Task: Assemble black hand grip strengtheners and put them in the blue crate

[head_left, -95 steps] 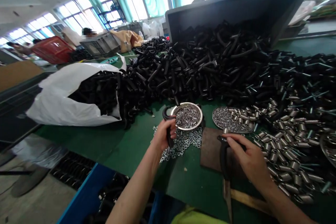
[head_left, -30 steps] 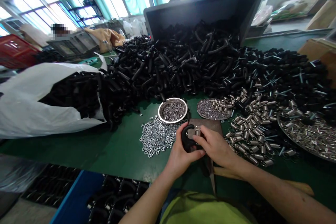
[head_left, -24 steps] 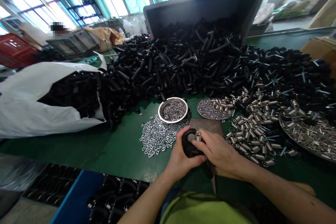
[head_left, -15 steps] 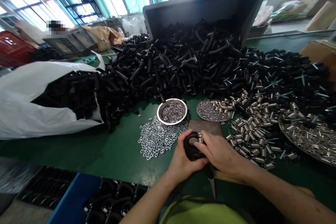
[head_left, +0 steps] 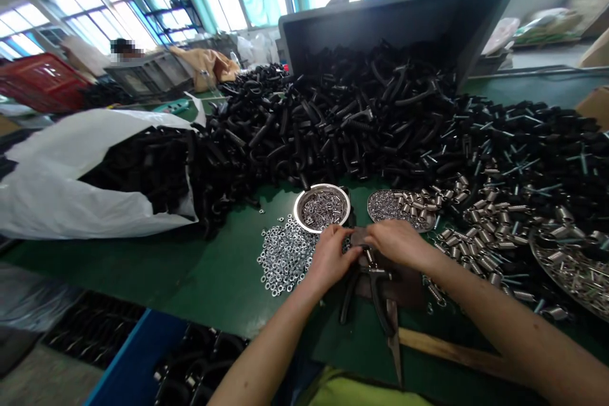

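Observation:
A black hand grip exerciser (head_left: pixel 377 298) with two handles and a metal spring (head_left: pixel 370 258) points its handles toward me over the work surface. My left hand (head_left: pixel 333 257) is closed on its far end, thumb and fingers pinching. From the other side my right hand (head_left: pixel 397 242) also grips that end. The fingers partly hide the part between them. Beneath lies a dark flat metal block (head_left: pixel 404 285). A pointed metal tool (head_left: pixel 394 346) lies close to the handles, its upper part hidden. Beside my left hand is a pile of nuts (head_left: pixel 283 260).
A round metal bowl (head_left: pixel 299 216) holds small pins, and an oval tray (head_left: pixel 380 205) small parts. Springs (head_left: pixel 476 244) lie heaped on the right, near a wooden stick (head_left: pixel 451 347). Black handles (head_left: pixel 328 127) pile up behind, before a tipped grey bin (head_left: pixel 394 19). A white sack (head_left: pixel 52 196) lies left.
The hand grip exerciser has turned from upright between my hands to lying with its handles toward me. Both hands have moved to its far end. The view has shifted slightly left.

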Available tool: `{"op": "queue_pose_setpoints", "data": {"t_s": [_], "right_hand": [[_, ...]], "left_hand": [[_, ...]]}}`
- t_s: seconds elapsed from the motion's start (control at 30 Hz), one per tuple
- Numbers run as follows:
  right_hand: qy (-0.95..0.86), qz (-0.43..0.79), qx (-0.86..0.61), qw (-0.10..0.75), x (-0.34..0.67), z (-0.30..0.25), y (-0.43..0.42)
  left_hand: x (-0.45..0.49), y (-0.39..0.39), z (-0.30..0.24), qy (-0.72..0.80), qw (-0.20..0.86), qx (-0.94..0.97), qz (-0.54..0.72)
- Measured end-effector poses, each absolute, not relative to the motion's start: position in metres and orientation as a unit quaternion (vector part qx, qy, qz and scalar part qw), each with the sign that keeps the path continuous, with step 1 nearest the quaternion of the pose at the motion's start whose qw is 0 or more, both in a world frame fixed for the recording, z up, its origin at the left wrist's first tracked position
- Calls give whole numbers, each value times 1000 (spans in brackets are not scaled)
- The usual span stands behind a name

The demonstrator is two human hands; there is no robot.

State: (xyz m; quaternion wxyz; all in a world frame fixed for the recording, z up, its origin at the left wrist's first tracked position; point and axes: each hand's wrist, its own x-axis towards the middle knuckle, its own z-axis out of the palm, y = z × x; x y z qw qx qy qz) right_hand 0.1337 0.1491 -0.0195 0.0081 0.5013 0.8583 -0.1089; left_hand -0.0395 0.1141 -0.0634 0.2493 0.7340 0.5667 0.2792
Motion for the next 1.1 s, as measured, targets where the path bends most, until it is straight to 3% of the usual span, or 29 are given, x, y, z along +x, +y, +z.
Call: {"op": "queue_pose_setpoints", "data": {"t_s": [0.17,0.4,0.63,0.73,0.83,0.93,1.0,1.1], "right_hand": [[877,-108,466,-45,81,-18,194],[882,-138,447,-63,38,-47,222],[840,-209,475,-160,64,-46,217],[818,-256,476,-196,95,-42,201],[799,-299,479,-207,129,-45,178],[795,-317,475,-204,153,-54,156],[797,-315,479,-187,161,-61,147],[784,-325,502,-164,164,-69,140]], "left_hand": [[-83,168,-54,661,98,724,172],[-90,201,-69,663,100,732,121],[-94,196,-69,657,104,726,174],[-97,180,-65,646,173,695,264],[-90,152,-63,590,344,631,368],[-73,120,-66,531,476,603,357],[-60,102,-70,519,500,613,325],[-43,88,-73,526,442,663,297]]}}
